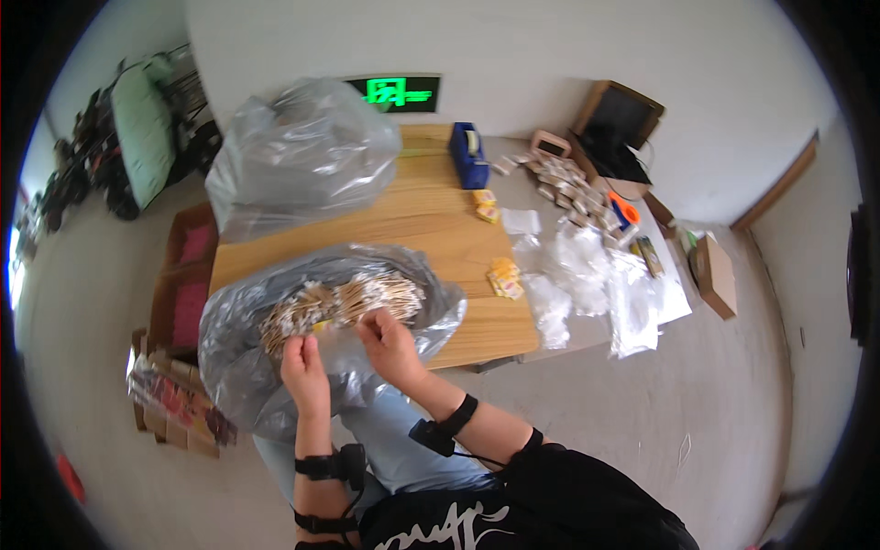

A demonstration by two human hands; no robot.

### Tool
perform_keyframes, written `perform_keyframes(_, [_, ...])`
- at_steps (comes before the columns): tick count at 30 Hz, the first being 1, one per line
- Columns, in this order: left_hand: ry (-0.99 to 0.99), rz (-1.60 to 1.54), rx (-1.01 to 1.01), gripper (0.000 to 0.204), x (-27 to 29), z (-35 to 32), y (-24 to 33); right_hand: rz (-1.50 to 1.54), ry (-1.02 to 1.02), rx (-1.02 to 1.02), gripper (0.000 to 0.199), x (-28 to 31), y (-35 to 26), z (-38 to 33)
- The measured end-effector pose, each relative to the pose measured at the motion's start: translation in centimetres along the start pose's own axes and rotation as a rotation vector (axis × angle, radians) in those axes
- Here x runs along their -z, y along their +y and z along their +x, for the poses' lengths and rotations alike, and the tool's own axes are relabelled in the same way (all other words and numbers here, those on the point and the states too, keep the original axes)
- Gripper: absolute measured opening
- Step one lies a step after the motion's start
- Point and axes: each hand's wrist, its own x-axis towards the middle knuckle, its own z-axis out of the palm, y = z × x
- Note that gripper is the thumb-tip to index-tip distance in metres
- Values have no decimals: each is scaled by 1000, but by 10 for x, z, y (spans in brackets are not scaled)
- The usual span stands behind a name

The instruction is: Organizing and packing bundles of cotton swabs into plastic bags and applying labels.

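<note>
A large grey plastic bag (225, 344) lies wide open on the near left of the table, holding a heap of cotton swabs (380, 293) with wooden sticks and white tips. Over its near side, a small clear plastic bag (341, 350) is stretched between my hands. My left hand (304, 367) pinches one side of it with closed fingers. On the opposite side, my right hand (390, 346) is closed on it too, knuckles up, close above the swabs. A small yellow piece (321, 325) shows just beyond the left fingertips; whether it is inside the clear bag I cannot tell.
Behind stands another full grey plastic bag (302, 156). Rightward are a blue tape dispenser (468, 158), yellow cards (504, 278), clear bags (582, 261), a pile of small packs (564, 183) and orange-handled scissors (625, 213). Cardboard boxes (174, 275) flank the table's left.
</note>
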Motion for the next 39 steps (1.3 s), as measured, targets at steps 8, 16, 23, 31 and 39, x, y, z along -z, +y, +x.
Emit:
perform_keyframes(8, [-22,35,65,26,-4,-7,-4,-163,476,-261,16,119,63,-1])
perform_keyframes(16, [-5,-99,247,26,2,-5,-54,-422,939,-375,23,347,202,17])
perform_keyframes(23, [-3,175,-23,12,4,-2,-41,-860,851,-473,27,346,190,-7])
perform_keyframes(31, [-227,513,-53,27,-25,29,-58,-433,695,-284,16,285,190,-52])
perform_keyframes(39, [-233,646,-3,29,-42,30,-78,-282,577,-342,12,237,141,-73])
